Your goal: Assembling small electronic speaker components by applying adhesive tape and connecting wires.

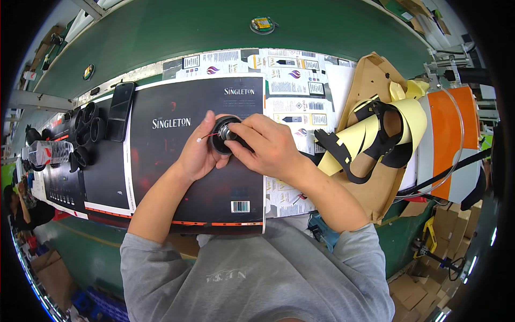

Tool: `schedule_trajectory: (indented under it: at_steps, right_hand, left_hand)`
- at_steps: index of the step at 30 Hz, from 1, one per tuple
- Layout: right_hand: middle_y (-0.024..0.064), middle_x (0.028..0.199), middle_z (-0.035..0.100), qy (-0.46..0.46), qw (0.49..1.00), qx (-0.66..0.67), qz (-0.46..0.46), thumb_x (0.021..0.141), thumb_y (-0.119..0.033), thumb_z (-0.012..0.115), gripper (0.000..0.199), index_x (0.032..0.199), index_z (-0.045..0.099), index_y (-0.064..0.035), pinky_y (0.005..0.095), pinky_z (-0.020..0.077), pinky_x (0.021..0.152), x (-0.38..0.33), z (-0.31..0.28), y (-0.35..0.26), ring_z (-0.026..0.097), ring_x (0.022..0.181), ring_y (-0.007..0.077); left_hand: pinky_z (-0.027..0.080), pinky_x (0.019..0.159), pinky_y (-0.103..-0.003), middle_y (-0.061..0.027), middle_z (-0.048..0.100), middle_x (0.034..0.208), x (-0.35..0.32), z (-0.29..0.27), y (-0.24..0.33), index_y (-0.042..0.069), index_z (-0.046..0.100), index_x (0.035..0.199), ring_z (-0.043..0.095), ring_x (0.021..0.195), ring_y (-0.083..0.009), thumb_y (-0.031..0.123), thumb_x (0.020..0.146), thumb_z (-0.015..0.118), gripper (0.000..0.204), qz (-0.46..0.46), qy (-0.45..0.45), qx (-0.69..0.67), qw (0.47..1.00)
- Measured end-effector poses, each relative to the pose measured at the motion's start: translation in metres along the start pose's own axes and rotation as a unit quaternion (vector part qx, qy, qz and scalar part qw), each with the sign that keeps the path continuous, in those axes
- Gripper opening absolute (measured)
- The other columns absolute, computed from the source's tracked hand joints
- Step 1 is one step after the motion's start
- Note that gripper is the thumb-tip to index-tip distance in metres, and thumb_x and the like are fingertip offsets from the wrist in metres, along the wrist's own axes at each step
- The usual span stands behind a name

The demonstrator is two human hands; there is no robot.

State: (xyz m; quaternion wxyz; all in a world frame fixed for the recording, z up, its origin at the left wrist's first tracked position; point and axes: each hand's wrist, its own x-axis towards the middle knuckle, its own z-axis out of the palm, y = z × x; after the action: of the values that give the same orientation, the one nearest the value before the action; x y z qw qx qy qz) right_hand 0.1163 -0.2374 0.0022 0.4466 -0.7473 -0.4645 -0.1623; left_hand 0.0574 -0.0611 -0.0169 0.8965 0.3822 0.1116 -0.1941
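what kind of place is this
Probably a packaging or assembly workshop. A green conveyor belt runs past the bench, flat printed carton sheets cover it, and stacked black ring parts wait at the left while both hands work on a round black part.

A green table carries a large dark printed sheet beneath the left hand; a black phone lies left of it. Pale printed cartons lie beyond the right hand; brown cardboard lies right of it.

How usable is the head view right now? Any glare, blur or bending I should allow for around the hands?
Head view: even overhead light, soft shadows; left hand, right hand and the black round part are sharp at centre. Slight sheen on the dark printed sheet. Fisheye bends the green table edge; corners are black; rim clutter is smeared.
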Motion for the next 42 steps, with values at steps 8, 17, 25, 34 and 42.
schedule_trajectory:
  at_steps: [8,17,25,34,42]
  right_hand:
    - [0.004,0.079,0.055,-0.033,0.999,-0.011,0.03,0.077,-0.014,0.074,0.019,0.091,0.064,-0.0059,0.0313,0.0453,0.049,-0.003,0.001,0.0,0.059,0.064,0.0199]
    - [0.005,0.075,0.058,-0.019,0.999,0.008,0.042,0.073,-0.01,0.077,0.021,0.091,0.068,-0.0025,0.0315,0.0466,0.05,-0.005,0.008,0.001,0.058,0.059,0.0202]
    - [0.006,0.08,0.055,-0.042,0.99,0.051,0.125,0.076,-0.013,0.076,0.021,0.094,0.067,-0.0058,0.0343,0.0481,0.058,-0.004,-0.001,-0.001,0.059,0.071,0.0232]
    - [0.014,0.124,0.059,-0.041,0.884,0.323,0.337,0.082,-0.013,0.078,0.037,0.11,0.06,0.0025,0.0331,0.0507,0.09,-0.003,0.006,0.007,0.059,0.113,0.0197]
    - [0.011,0.082,0.065,0.02,0.811,0.342,0.474,0.084,-0.014,0.075,0.03,0.098,0.056,0.0039,0.0261,0.0536,0.05,-0.002,0.004,0.032,0.065,0.064,0.0135]
  left_hand:
    - [0.043,0.041,-0.022,-0.0039,0.062,0.082,0.0,0.007,0.001,0.003,0.053,0.125,0.057,0.054,-0.0103,0.051,0.104,0.03,0.057,0.027,0.002,0.033,0.999]
    - [0.047,0.042,-0.024,-0.0065,0.062,0.083,-0.001,0.007,0.0,0.003,0.051,0.126,0.058,0.054,-0.0113,0.053,0.103,0.03,0.059,0.02,0.013,0.054,0.998]
    - [0.047,0.043,-0.023,-0.0076,0.061,0.087,-0.001,0.005,-0.001,0.001,0.05,0.127,0.059,0.057,-0.0112,0.056,0.101,0.035,0.062,0.032,-0.009,0.059,0.998]
    - [0.048,0.042,-0.022,-0.0117,0.063,0.095,0.006,0.003,-0.001,0.003,0.033,0.142,0.062,0.06,-0.0134,0.056,0.099,0.04,0.069,0.082,-0.013,0.051,0.995]
    - [0.056,0.069,-0.035,-0.0159,0.063,0.108,-0.008,0.018,0.008,0.003,0.059,0.119,0.066,0.075,-0.0272,0.016,0.093,0.063,0.029,0.403,0.16,0.68,0.591]
